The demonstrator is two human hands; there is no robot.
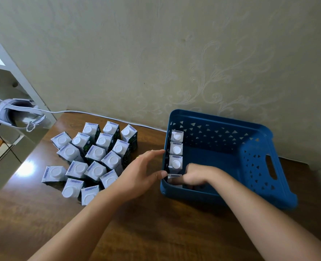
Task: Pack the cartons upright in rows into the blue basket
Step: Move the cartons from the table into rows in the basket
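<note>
The blue basket (pixel 253 147) sits at the right of the wooden table, against the wall. Three cartons (pixel 176 149) with white caps stand upright in a row along its left wall. My right hand (pixel 195 176) is inside the basket at the near left corner, its fingers curled round a fourth carton (pixel 174 176) at the near end of that row. My left hand (pixel 142 172) is spread open just outside the basket, its thumb touching the left rim. Several more cartons (pixel 91 159) stand grouped on the table to the left.
A white headset (pixel 16 114) with a cable lies on a shelf unit at the far left. A white cable (pixel 103 115) runs along the wall behind the cartons. Bare wood shows at the table's front (pixel 155 223).
</note>
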